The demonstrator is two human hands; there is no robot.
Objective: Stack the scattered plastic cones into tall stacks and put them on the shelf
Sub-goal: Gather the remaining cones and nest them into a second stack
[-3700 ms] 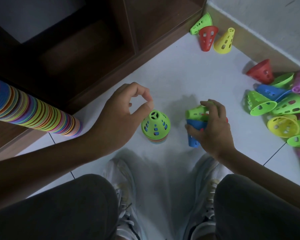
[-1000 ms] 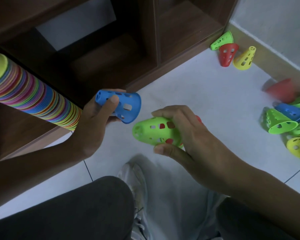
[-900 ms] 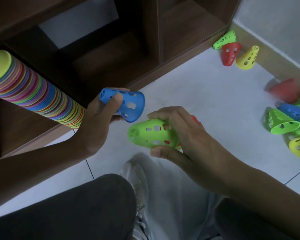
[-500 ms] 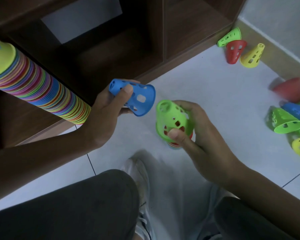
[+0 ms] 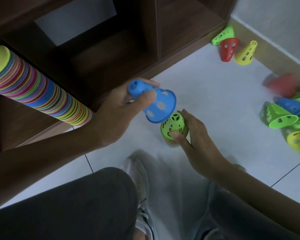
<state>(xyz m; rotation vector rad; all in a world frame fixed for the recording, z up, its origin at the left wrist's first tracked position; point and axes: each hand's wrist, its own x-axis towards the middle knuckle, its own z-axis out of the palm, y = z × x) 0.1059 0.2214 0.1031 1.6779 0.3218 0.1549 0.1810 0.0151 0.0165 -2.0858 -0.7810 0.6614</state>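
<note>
1. Blue perforated plastic cone (image 5: pixel 156 103) is gripped by the left hand (image 5: pixel 121 108): the thumb lies across its narrow top and the fingers curl round behind it, so the cone tilts with its wide mouth pointing down and to the right.
2. Just below that mouth, at the right hand's fingertips, stands a short stack of plastic cones topped by a green perforated cone (image 5: pixel 174 127); the blue rim looks to be touching or nearly touching the green tip, and I cannot tell which.
3. The right hand (image 5: pixel 196 135) holds this short stack on the white tiled floor (image 5: pixel 215 94), thumb pressed on the near side and fingers curved round the far side.
4. Beyond the left wrist a long multicoloured stack of plastic cones (image 5: pixel 42 94) lies slanted, its lower end against the dark wooden shelf unit (image 5: pixel 111 49).
5. Well beyond the right fingers, in the corner by the wall, a green cone (image 5: pixel 222 37), a red cone (image 5: pixel 228 50) and a yellow cone (image 5: pixel 245 53) lie close together.
6. Further right of the right hand sits a loose heap of scattered cones (image 5: pixel 284 116) in green, blue, yellow and red; the red one at the top is blurred.
7. Nearest the camera, under both forearms, are knees in dark trousers (image 5: pixel 76 205) and light shoes (image 5: pixel 139 174).
</note>
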